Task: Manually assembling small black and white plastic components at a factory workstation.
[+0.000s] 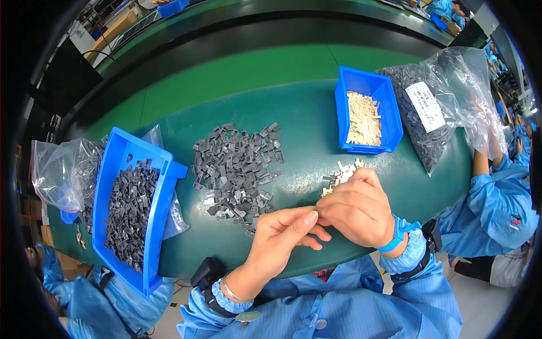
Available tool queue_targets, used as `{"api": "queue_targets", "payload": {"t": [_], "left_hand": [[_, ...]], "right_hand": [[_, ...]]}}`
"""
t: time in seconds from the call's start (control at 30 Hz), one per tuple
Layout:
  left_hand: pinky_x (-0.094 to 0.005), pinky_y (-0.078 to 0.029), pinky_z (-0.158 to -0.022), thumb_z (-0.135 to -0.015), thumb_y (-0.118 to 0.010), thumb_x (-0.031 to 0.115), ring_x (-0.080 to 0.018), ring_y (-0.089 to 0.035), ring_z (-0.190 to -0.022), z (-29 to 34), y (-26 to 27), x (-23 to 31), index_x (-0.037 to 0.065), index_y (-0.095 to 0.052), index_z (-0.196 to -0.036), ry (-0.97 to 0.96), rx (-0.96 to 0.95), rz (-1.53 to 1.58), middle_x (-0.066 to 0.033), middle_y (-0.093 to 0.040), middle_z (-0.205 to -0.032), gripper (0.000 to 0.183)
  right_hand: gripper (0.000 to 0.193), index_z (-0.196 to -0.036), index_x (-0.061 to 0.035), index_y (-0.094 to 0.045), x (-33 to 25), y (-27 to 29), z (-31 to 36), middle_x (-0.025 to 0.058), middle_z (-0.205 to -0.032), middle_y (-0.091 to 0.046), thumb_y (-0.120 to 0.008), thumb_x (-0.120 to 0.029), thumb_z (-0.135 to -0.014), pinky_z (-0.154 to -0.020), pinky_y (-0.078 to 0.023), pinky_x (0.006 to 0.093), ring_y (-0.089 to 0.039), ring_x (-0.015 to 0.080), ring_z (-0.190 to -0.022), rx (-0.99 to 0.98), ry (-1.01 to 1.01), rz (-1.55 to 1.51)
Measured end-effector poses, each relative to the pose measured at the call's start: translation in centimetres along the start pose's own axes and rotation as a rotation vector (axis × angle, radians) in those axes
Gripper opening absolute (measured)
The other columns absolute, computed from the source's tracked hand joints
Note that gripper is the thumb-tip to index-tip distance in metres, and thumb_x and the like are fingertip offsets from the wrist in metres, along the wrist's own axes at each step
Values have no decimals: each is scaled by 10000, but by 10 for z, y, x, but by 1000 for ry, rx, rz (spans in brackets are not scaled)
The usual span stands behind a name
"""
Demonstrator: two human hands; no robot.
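L hand (279, 234): near side, thumb laid over index, fingertips meeting R hand's; lower fingers part-curled. Pinch spot hidden, can't tell if closed on a pc.
R hand (361, 209): just R of it, fingers bent, tips bunched vs L hand's. Grip hidden too, can't tell what's in it, if anything.
Gray parts (237, 166): loose heap mid-table, far-L of hands; near edge close to L hand.
Pale pcs (339, 176): small scatter just beyond R hand, partly hidden by it.
R bin (361, 85): blue, far R, w/ tan flat pcs (364, 118) inside.
R bag (412, 101): clear plastic, full of dark parts, beside R bin on its R; white label (426, 107) on it.
L bin (152, 243): blue, near L, tilted, w/ lots of small dark parts (132, 214).
L bag (62, 175): clear, w/ dark contents, just L of L bin.
Table (305, 135): green, under all of above.
Wrists: blue band (398, 237) on R, thin bracelet (228, 291) on L; blue sleeves.
Co-worker R (485, 198): blue garment, forearm near R bag; contact unclear.
Co-worker L (113, 305): blue garment, near-L edge, below L bin.
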State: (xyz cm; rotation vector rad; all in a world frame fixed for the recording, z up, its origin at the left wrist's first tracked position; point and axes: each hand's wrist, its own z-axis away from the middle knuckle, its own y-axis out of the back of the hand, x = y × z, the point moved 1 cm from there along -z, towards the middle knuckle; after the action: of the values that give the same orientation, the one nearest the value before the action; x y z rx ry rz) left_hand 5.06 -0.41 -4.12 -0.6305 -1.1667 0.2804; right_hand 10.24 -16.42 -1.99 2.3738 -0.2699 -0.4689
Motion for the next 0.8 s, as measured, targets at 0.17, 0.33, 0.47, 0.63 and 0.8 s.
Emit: {"api": "queue_targets", "payload": {"t": [0.17, 0.33, 0.47, 0.63, 0.8], "left_hand": [[-272, -526, -560, -887, -502, 113, -216, -628, -736, 1, -1, 0, -87, -581, -988, -116, 13, -106, -169, -624, -843, 237], [-267, -525, -554, -862, -537, 73, -206, -629, -665, 3, -2, 0, -80, -602, -942, -183, 43, -152, -158, -625, -789, 184], [-256, -518, -536, -841, -553, 33, -190, -626, -637, 9, -3, 1, -73, -617, -899, -316, 60, -290, -153, -621, -766, 137], [-235, -495, -513, -815, -558, -3, -168, -617, -608, 9, -5, 4, -75, -624, -862, -431, 82, -525, -135, -618, -724, 108], [-225, -472, -495, -797, -558, -13, -147, -599, -560, 10, -3, 5, -70, -626, -845, -499, 67, -689, -111, -615, -666, 102]], "right_hand": [[174, -792, -50, -593, -12, 4, -4, 52, -806, -621, -645, -96, -633, -612, -376, 305, -573, 167, -678, 18, 8, 29], [194, -807, -47, -612, -9, 10, -5, 27, -845, -628, -709, -75, -641, -653, -388, 309, -566, 201, -729, 24, -264, -256], [189, -805, -52, -616, -11, 11, -10, 33, -866, -614, -707, -80, -641, -667, -397, 324, -559, 208, -765, -51, -221, -207], [166, -798, -53, -612, -12, 10, -7, 43, -882, -596, -691, -87, -655, -682, -397, 330, -551, 211, -787, -89, -250, -256], [138, -792, -48, -598, -18, 8, -9, 44, -883, -590, -667, -87, -679, -688, -389, 336, -550, 211, -791, -101, -197, -138]]}}
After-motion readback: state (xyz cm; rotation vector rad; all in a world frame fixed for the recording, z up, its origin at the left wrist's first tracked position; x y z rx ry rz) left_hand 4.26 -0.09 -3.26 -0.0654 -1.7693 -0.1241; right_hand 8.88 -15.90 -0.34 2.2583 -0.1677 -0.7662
